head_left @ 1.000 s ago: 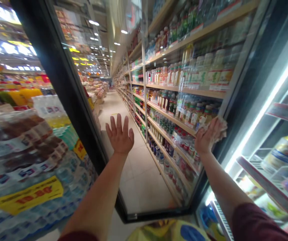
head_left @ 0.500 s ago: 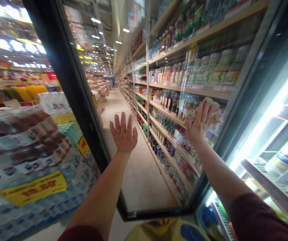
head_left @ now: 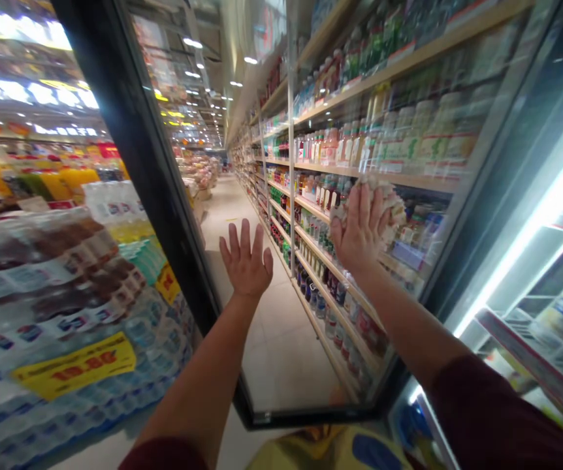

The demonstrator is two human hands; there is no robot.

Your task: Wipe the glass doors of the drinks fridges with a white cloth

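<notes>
Left hand (head_left: pixel 246 261) is lying open, fingers spread, flat against the glass door (head_left: pixel 272 352); right hand (head_left: pixel 360 228) is pressing a crumpled cloth (head_left: pixel 393 207) to the same pane, palm hiding most of it; shelved bottles (head_left: pixel 340 189) beyond are showing blurred, labels unreadable.

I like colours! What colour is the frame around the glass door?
Black. The door frame shows best in the head view, left of the left hand.

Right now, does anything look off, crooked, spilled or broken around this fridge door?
Nothing stands out. The glass door is swung open and looks whole. The right hand presses a crumpled cloth against it; the left hand lies flat on the pane.
</notes>
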